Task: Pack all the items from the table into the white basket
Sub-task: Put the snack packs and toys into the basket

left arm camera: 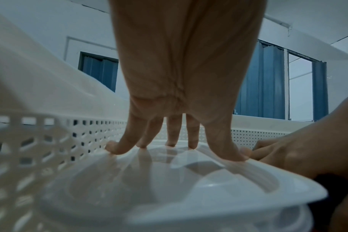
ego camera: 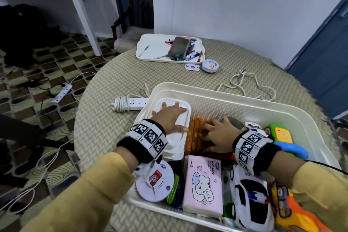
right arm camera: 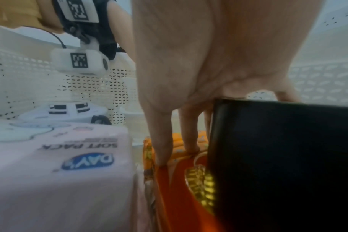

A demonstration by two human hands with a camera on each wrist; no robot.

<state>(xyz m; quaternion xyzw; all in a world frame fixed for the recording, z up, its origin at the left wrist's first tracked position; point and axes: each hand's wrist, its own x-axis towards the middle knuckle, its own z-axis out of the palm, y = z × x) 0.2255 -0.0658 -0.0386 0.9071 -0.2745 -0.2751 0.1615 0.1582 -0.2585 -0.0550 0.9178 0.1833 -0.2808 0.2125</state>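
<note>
1. White basket (ego camera: 212, 90): sits on the tabletop (ego camera: 105, 128) directly before you and is already well filled.
2. Left hand (ego camera: 169, 118): your fingers (left arm camera: 129, 141) lie spread and straight, tips pressing down on the white lidded container (ego camera: 177, 137) at the basket's left end. Nothing is gripped; it is a flat push.
3. Right hand (ego camera: 219, 133): reaches into the basket's middle, fingers (right arm camera: 163, 146) straight and pressing on the orange packets (ego camera: 194, 133). A dark flat item (right arm camera: 278, 157) stands against the palm side; I cannot tell whether your thumb clasps it.
4. Already in the basket: pink tissue pack (ego camera: 203, 182), white toy car (ego camera: 250, 199), round white alarm (ego camera: 154, 181), yellow toy phone (ego camera: 284, 134), orange toy (ego camera: 290, 211).
5. Still on the tabletop: white power strip (ego camera: 130, 103) touching the basket's left rim; coiled white cord (ego camera: 246, 86) behind the basket; round white device (ego camera: 210, 65) and its small white plate (ego camera: 192, 67); white tray (ego camera: 145, 43) of pens beyond them.
6. Step in hand, as I judge it: seating and compacting the contents to free room, not fetching.
7. Next move, as I judge it: lift 1 hand clear and reach for the power strip, the nearest loose item. Gather its wound cable together with the body so nothing trails. The free space lies along the basket's far wall.
</note>
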